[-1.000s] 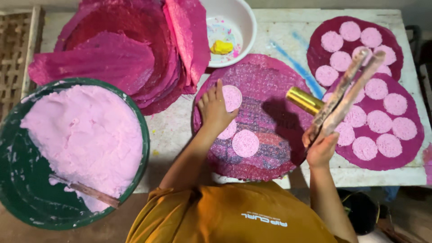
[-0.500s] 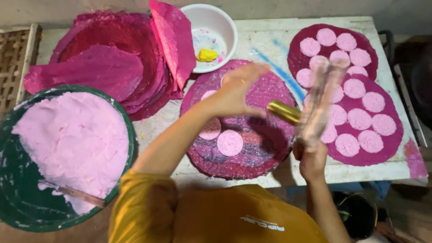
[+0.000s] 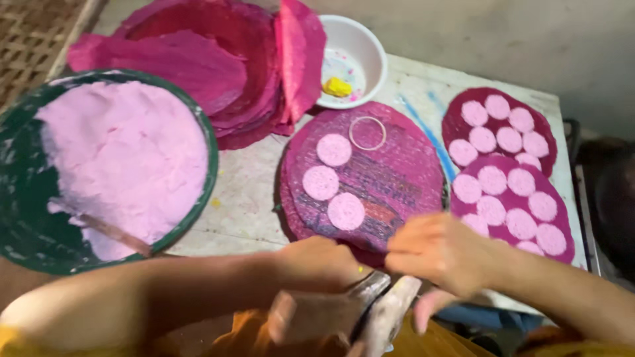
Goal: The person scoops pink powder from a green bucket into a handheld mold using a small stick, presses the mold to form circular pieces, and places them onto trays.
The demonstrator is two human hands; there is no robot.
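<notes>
Your hands pulled back from the mat: left hand point(image 3: 317, 268) and right hand point(image 3: 440, 254) now gripping paste-coated sticks point(image 3: 383, 314) below it

My worn whitish table point(image 3: 248, 198) carries a green basin point(image 3: 210, 142) of pink paste at my left, a heap of magenta mats point(image 3: 198, 59), a white bowl point(image 3: 370, 46), a middle mat point(image 3: 397, 172) with three pink discs, and two disc-filled mats point(image 3: 456, 125) at right

Soft even light, faint shadows, motion-blurred hands near bottom edge
</notes>
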